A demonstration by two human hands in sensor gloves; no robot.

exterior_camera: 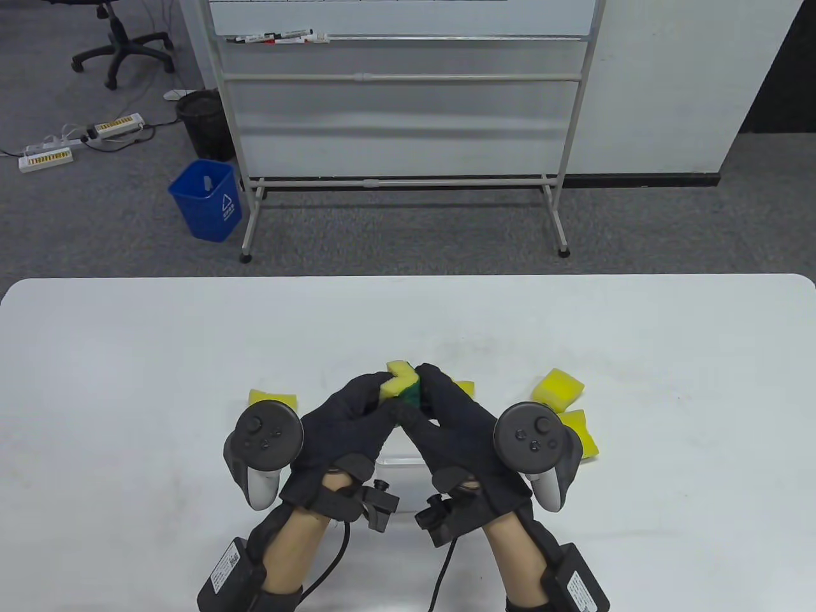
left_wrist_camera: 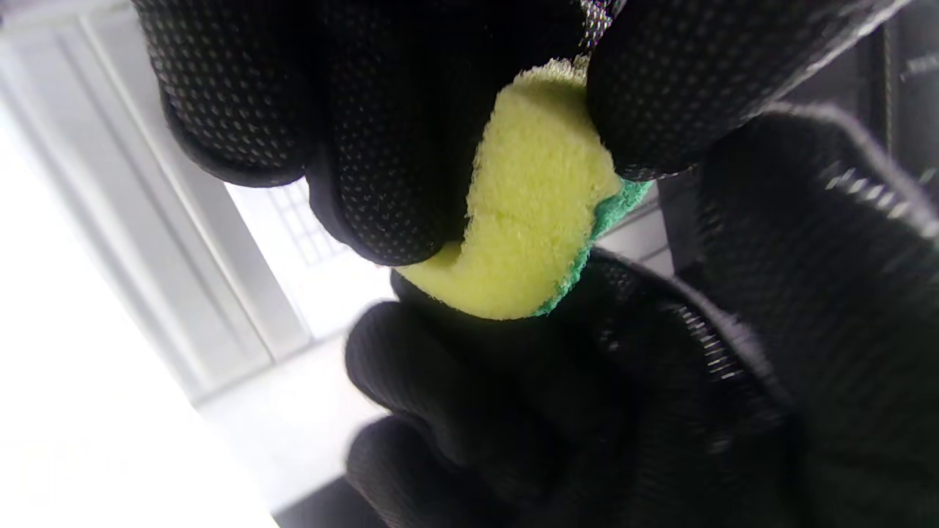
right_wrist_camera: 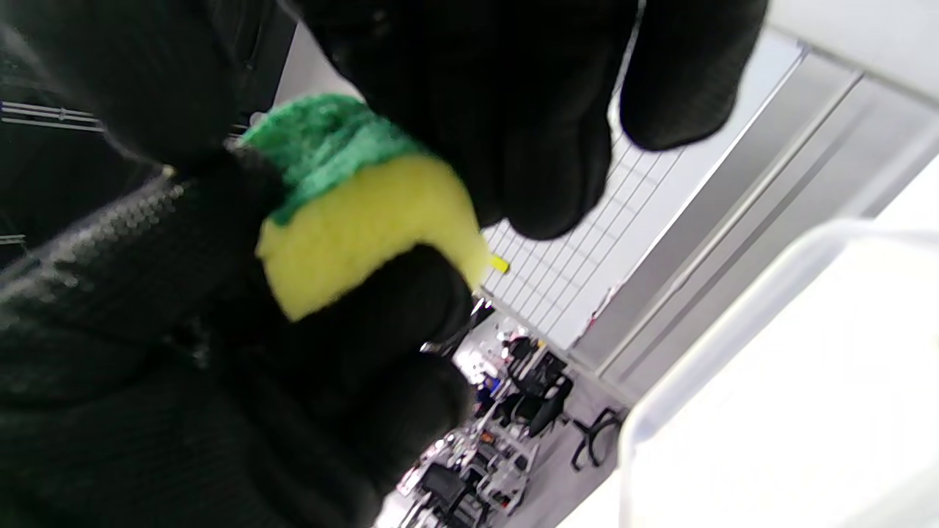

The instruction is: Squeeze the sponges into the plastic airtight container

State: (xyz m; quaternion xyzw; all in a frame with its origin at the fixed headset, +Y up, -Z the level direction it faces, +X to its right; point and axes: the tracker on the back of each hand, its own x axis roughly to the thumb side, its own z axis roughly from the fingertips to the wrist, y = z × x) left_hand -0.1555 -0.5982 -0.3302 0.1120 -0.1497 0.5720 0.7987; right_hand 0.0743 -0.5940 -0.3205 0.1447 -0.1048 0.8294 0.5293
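With the sponge [exterior_camera: 401, 381] clamped between the left hand [exterior_camera: 347, 427] and right hand [exterior_camera: 456, 433], water could be spilled outside the container [exterior_camera: 400, 460].

Foam, knit cloth and pale plastic under my hands

I'm looking at the sponge [left_wrist_camera: 528, 220]: soft yellow foam, finely porous and matt, backed with a rough green fibrous scouring layer; my left hand [exterior_camera: 347, 433] and right hand [exterior_camera: 456, 433] wear black knitted cloth gloves, matt, with tiny raised grip dots on the fingers [left_wrist_camera: 381, 147] in the left wrist view; the trackers [exterior_camera: 269, 440] are dark matt plastic with a paler grey handle; the container [right_wrist_camera: 733, 345] shows a translucent, smooth plastic rim; the table [exterior_camera: 127, 382] reads as a smooth white surface with a slight sheen; the loose sponges [exterior_camera: 560, 389] look the same dull yellow foam
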